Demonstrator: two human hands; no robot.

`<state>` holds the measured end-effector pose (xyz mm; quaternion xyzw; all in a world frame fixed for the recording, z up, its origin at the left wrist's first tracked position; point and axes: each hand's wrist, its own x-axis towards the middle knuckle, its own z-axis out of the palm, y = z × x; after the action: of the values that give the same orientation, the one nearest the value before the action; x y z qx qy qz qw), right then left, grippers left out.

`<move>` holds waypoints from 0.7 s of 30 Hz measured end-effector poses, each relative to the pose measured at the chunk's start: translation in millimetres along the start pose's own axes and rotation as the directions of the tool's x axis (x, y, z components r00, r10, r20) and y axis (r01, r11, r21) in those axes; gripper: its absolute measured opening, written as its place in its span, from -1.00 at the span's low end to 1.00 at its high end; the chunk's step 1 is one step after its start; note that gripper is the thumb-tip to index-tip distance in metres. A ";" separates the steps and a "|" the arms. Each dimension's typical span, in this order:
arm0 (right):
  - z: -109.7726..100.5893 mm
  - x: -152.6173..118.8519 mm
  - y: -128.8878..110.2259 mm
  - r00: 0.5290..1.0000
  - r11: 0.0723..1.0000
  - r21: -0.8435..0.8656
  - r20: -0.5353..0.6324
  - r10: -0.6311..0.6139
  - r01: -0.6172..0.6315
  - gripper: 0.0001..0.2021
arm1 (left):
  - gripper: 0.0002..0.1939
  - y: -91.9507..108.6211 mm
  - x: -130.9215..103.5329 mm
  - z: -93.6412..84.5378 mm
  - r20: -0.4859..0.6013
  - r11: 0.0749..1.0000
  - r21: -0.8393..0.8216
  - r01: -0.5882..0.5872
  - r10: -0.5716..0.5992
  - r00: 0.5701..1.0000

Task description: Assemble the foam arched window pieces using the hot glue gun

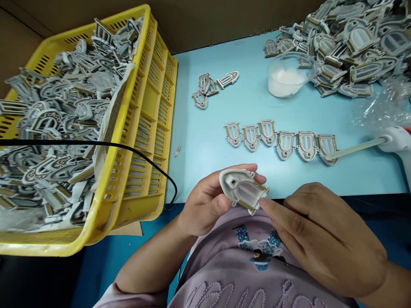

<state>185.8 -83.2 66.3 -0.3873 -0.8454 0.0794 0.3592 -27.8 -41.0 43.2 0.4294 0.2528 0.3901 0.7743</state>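
Our left hand (205, 205) holds arched piece (245, 190) between fingers; right hand's (327, 235) extended finger touches its edge.

Black cable (138, 152) draped over yellow basket (149, 101), left.
Clear plastic (379, 102) is crumpled at right; the surface (205, 141) is backed by a brown wall (212, 19).

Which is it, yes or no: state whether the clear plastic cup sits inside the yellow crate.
No, the clear cup stands on the blue table, outside the yellow crate.
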 end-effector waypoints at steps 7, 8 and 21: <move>-9.2 2.1 -0.5 0.992 0.989 0.079 -0.014 0.124 -0.122 -0.71 | -0.48 -5.4 1.0 -3.4 0.062 1.000 -0.019 0.015 -0.014 0.998; -10.5 1.6 -0.3 0.986 0.983 0.091 -0.037 0.163 -0.159 -0.71 | -0.48 -5.8 1.0 -3.4 0.059 0.999 -0.030 0.017 -0.015 0.998; -4.6 -7.7 3.5 0.969 0.962 0.145 -0.046 0.242 -0.233 -0.71 | -0.46 -9.7 3.3 -4.8 0.045 0.989 -0.116 0.097 -0.092 0.995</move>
<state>194.3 -87.0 64.1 -0.4625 -0.7734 0.1681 0.3996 -25.7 -39.2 32.2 0.3782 0.2340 0.3586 0.8207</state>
